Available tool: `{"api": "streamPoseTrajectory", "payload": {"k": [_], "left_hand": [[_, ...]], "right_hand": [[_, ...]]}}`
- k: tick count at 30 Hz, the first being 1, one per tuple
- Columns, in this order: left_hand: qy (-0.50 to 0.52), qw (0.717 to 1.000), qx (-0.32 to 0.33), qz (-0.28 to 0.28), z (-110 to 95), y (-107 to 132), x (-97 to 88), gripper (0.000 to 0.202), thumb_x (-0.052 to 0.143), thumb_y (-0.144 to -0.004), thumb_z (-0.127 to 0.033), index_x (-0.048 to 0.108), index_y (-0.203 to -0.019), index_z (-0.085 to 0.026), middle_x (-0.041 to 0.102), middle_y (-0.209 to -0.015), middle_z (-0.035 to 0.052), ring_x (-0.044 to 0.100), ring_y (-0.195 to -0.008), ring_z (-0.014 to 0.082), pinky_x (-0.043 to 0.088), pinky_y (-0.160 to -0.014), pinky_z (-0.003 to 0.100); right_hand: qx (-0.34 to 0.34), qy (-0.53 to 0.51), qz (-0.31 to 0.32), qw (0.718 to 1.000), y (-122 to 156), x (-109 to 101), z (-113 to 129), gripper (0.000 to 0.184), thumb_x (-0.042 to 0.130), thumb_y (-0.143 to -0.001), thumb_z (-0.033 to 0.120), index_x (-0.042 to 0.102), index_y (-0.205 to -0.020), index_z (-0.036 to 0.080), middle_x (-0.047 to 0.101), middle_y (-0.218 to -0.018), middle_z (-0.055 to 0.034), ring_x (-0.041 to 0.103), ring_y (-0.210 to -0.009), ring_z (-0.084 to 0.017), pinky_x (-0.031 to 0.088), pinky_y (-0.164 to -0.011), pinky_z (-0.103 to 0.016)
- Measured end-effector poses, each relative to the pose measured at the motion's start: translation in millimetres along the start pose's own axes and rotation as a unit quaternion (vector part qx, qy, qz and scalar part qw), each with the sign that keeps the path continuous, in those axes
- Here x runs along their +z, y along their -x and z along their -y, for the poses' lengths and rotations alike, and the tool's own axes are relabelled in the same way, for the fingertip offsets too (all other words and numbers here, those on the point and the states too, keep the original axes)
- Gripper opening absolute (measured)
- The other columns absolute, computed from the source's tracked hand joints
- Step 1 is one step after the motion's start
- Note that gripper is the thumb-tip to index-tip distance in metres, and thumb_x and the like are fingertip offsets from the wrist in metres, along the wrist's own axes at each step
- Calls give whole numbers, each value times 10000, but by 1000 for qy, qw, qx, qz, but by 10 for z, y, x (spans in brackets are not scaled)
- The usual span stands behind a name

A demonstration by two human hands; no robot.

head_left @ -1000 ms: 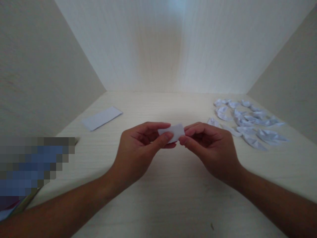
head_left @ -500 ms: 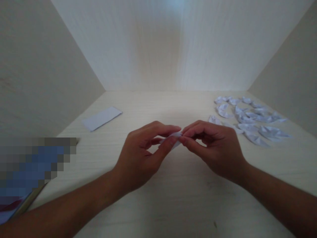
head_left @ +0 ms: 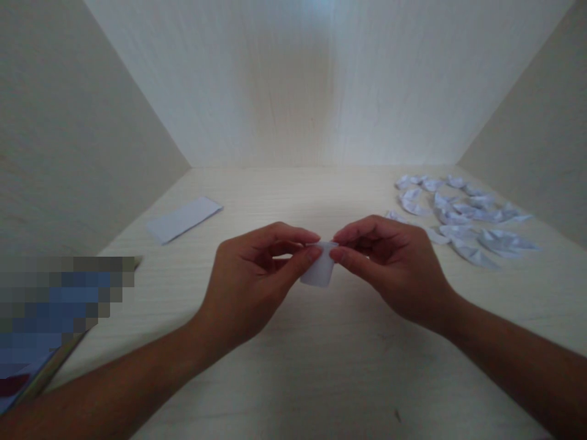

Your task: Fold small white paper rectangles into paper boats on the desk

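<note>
1. Centrally, the small white paper (head_left: pixel 321 272) sits between the left hand (head_left: pixel 252 278) and the right hand (head_left: pixel 397 272), both with thumb and fingertips pinched on its upper part.
2. Pale tabletop (head_left: pixel 330 373) spreads below them to the bottom edge; upright panels (head_left: pixel 293 91) bound it left, top and right.
3. Lower left, pixelation masks a bluish object (head_left: pixel 68 311), cut by the frame; any print is unreadable.
4. Right, folded papers (head_left: pixel 458 214) lie partly hidden behind the right hand.
</note>
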State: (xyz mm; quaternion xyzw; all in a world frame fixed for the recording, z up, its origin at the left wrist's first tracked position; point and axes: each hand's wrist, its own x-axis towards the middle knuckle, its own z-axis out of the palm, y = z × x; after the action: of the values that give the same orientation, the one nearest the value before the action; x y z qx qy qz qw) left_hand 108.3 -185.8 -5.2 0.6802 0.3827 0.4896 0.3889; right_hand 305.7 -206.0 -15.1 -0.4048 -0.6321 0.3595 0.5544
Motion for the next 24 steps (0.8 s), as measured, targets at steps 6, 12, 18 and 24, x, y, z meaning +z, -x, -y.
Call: {"api": "streamPoseTrajectory", "payload": {"k": [6,12,18,24], "left_hand": [[2,1000,-6,-9,-53,-13,21,133,833,-790,-119,808,-819,-247,789,-727,-59,739,-634,101,602,-566,129],[-3,1000,-2,-6,-47,-22,7,140,841,-787,-130,823,-829,-262,798,-760,-62,744,-668,102,602,-585,131],[-26,1000,11,-4,-67,-24,3,133,804,-817,-107,824,-838,-237,794,-791,-44,741,-725,97,597,-630,115],[-10,999,-24,-35,-77,-16,24,183,847,-756,-83,823,-843,-241,802,-741,-63,736,-637,74,566,-568,79]], "right_hand": [[13,-40,-9,999,2,12,-12,118,840,-812,212,749,-886,214,779,-824,-8,732,-750,-147,622,-675,-279],[20,-49,-10,999,-3,0,-18,126,846,-805,210,755,-892,207,783,-839,-16,736,-764,-147,622,-686,-275],[16,-50,-13,999,4,-5,-23,134,845,-804,194,753,-900,210,789,-848,-14,740,-766,-143,620,-678,-263],[11,-51,-19,998,24,-6,-20,145,851,-803,190,753,-908,216,795,-858,-6,744,-775,-129,615,-687,-240]]}}
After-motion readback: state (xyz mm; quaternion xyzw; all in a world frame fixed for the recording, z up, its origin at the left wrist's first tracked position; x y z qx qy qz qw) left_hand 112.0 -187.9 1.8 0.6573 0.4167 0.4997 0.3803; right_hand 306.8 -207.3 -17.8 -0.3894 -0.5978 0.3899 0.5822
